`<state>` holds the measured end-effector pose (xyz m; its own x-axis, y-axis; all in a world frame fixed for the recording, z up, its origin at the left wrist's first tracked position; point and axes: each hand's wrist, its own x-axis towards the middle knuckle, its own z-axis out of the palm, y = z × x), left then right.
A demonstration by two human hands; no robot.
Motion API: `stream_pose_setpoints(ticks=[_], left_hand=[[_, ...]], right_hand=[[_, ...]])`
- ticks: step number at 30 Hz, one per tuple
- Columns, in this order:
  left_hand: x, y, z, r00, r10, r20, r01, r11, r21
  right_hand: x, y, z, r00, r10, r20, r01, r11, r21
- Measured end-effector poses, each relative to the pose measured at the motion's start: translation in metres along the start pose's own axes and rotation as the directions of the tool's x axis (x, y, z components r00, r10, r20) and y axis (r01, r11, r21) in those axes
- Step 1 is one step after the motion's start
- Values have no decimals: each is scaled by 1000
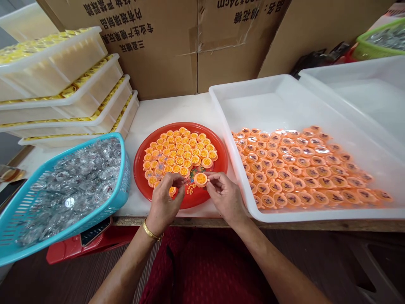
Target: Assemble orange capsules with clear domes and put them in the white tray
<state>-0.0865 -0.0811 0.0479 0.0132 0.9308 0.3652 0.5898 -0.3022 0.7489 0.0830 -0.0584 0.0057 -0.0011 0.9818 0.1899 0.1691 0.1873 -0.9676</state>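
Observation:
A small orange cup [200, 180] filled with yellow bits is pinched by its side between the thumb and fingers of my right hand [227, 197], over the front of a red round tray [138, 185]. Just left of it, my left hand [166, 200] has its fingers curled and thumb drawn in; whether anything sits between the tips I cannot make out. Behind both hands, many similar orange cups [179, 160] with yellow contents stand packed on the tray. Loose yellow bits [190, 188] lie on the tray below the held cup.
At left is a blue basket [125, 169] of clear plastic pieces [85, 181]. A white bin [218, 118] at right holds rows of covered orange cups [297, 169]. Stacked trays [63, 76] with yellow items rise at back left; a cardboard box [171, 55] stands behind.

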Motion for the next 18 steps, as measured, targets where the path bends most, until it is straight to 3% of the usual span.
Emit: stream_pose_setpoints(ticks=[9,18], left_hand=[[6,2,2,1000,-19,0,19,1000,-24],[27,10,-3,985,160,72,-168,976,136]], right_hand=[[0,0,0,1000,19,10,-19,1000,24],[1,0,0,1000,17,11,-17,999,38]])
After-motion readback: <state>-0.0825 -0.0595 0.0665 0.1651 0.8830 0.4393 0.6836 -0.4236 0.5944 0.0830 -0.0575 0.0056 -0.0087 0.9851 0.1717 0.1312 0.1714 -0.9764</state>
